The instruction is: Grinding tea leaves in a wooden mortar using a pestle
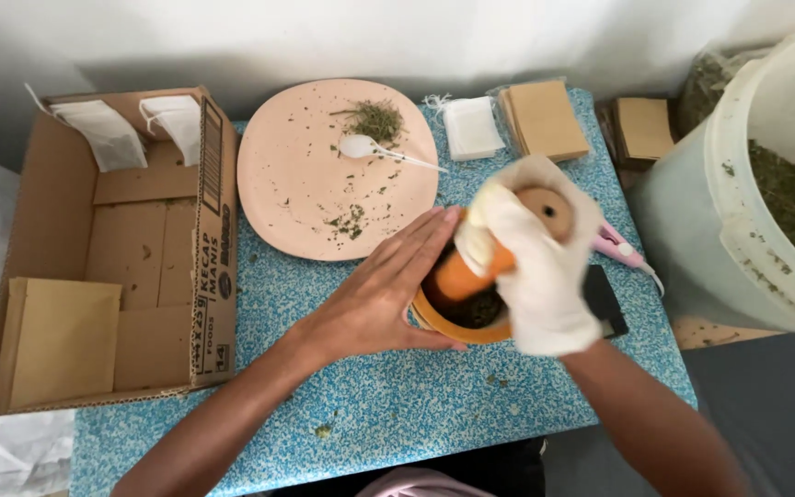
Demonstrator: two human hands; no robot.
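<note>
The desk (388, 405) has a speckled blue, grainy-looking top; the plate (310, 184) is matt pink, smooth; the spoon (365, 147) looks like glossy white plastic; the box (131, 239) is plain brown cardboard; the mortar (443, 317) and pestle (476, 267) look wooden, orange-toned; a white cloth glove covers the right hand (540, 267); the bucket (738, 212) is smooth whitish plastic.

— Which items surround the pink plate (305, 184)?

— A white plastic spoon (365, 147) and green herb crumbs (374, 120) lie on it. Left of it, a cardboard box (131, 248) holding white filter bags (108, 133). Right of it, brown paper sachets (545, 120); farther right, a white bucket (747, 212) of dried herbs.
</note>
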